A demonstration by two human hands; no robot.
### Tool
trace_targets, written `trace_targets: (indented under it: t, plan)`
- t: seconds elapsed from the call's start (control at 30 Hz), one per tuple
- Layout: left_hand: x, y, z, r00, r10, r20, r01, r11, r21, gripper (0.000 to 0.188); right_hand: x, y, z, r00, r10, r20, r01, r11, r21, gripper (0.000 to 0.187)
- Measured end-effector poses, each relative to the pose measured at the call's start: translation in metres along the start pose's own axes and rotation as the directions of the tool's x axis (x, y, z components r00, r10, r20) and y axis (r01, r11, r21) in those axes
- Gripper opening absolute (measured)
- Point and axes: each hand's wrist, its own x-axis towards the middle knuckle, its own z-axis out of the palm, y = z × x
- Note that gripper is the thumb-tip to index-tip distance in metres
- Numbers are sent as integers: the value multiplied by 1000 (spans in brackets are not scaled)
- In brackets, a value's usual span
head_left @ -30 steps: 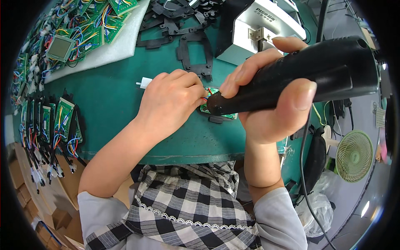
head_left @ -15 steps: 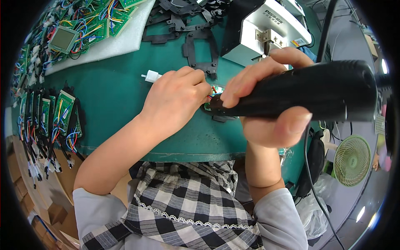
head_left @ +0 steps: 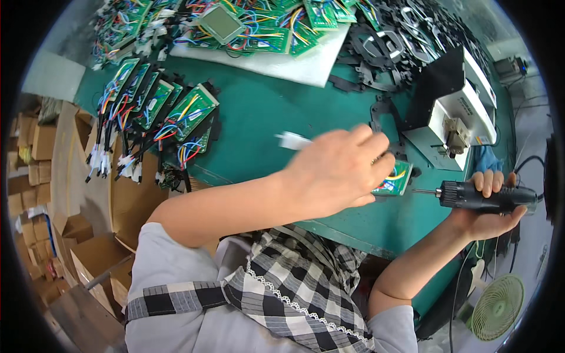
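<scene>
A black electric screwdriver (head_left: pixel 482 199) lies level in my right hand (head_left: pixel 484 225), whose fingers wrap round its body. Its thin metal bit points left, short of a green circuit board (head_left: pixel 402 177) with coloured wires. My left hand (head_left: pixel 338 170) reaches across from the left, fingers curled and closed over the board's left end. That end and the exact fingertip contact are hidden beneath the hand. A white plug connector (head_left: pixel 293 140) shows just left of my left hand, on the green table mat (head_left: pixel 253 112).
Several wired boards in black frames (head_left: pixel 191 112) stand at the left edge. Behind them, more boards lie on white foam (head_left: pixel 282 67). Black plastic frames (head_left: pixel 382 47) are heaped at the back right. A white-and-black boxy machine (head_left: pixel 453 112) stands before my right hand; a green fan (head_left: pixel 497 306) is lower right.
My right hand has drawn the screwdriver away from the board to the right, and its bit now shows. My left hand stays at the board. The view has shifted, revealing more of the left side.
</scene>
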Motion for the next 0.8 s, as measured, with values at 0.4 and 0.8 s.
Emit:
trace_targets:
  t: [0.4,0.8]
  plan:
    - [-126,-72,-115,777,-544,-316,568,392,723,44,3,16,-19,956,-125,-267,76,980,-184,51]
    - [120,-105,-25,997,23,70,-60,800,597,33,-7,25,-15,941,-100,-324,48,985,-165,52]
